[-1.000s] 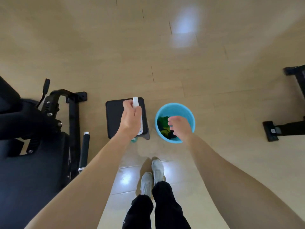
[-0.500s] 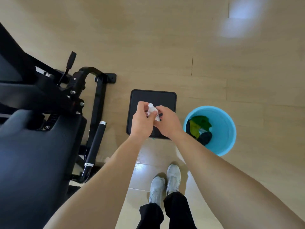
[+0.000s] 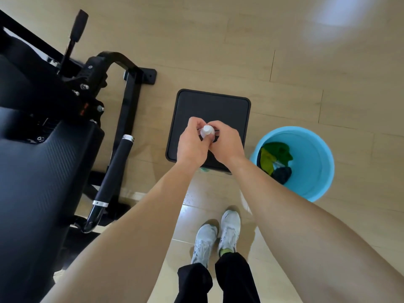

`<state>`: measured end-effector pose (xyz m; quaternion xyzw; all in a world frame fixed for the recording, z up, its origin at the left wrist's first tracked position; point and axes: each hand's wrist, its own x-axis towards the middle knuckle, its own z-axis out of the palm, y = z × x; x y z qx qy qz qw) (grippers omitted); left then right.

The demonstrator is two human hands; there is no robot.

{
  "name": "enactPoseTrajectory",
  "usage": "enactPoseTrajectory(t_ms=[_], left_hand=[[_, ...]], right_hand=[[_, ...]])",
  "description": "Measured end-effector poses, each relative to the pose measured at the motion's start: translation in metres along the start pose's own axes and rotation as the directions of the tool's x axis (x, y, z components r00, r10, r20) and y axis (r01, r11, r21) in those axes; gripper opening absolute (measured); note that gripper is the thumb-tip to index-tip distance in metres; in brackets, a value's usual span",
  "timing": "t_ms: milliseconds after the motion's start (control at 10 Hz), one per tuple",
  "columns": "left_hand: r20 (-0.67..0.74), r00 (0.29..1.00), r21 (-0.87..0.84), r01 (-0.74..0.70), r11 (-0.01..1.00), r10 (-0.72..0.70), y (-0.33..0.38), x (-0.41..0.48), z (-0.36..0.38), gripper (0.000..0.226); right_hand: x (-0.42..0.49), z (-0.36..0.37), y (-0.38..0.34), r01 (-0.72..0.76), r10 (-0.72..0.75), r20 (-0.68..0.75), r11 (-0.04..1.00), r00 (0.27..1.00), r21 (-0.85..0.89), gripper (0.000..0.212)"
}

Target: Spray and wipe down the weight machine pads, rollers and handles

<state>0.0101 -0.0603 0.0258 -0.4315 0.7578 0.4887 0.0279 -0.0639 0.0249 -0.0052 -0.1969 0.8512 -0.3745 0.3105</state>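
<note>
Between weight machine point(image 3: 43, 171) and blue bucket point(image 3: 317, 169), hands point(image 3: 192, 147) point(image 3: 228, 145) grip a bottle point(image 3: 207, 131).

Right hand point(image 3: 227, 145) is out of the bucket point(image 3: 312, 154) it was reaching into a second ago. It has moved left and now grips the bottle point(image 3: 207, 131) together with the left hand point(image 3: 190, 147). Bottle has turned from slanted to cap-up, facing the camera.

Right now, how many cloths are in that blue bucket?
3 show: a dark green cloth farthest from the person, a yellow-green cloth against the bucket's left wall, a dark grey cloth nearest. They lie bunched, so more may be hidden.
</note>
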Motion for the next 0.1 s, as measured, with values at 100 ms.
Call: enactPoseTrajectory(t_ms=[100], left_hand=[[-0.001,1.000,-0.006,0.008,1.000,-0.008,-0.0002,0.0043,0.0015,0.023]], right_hand=[[0.0013,0.0006,-0.0022,-0.004,0.004,-0.002,1.000,1.000,-0.008,0.029]])
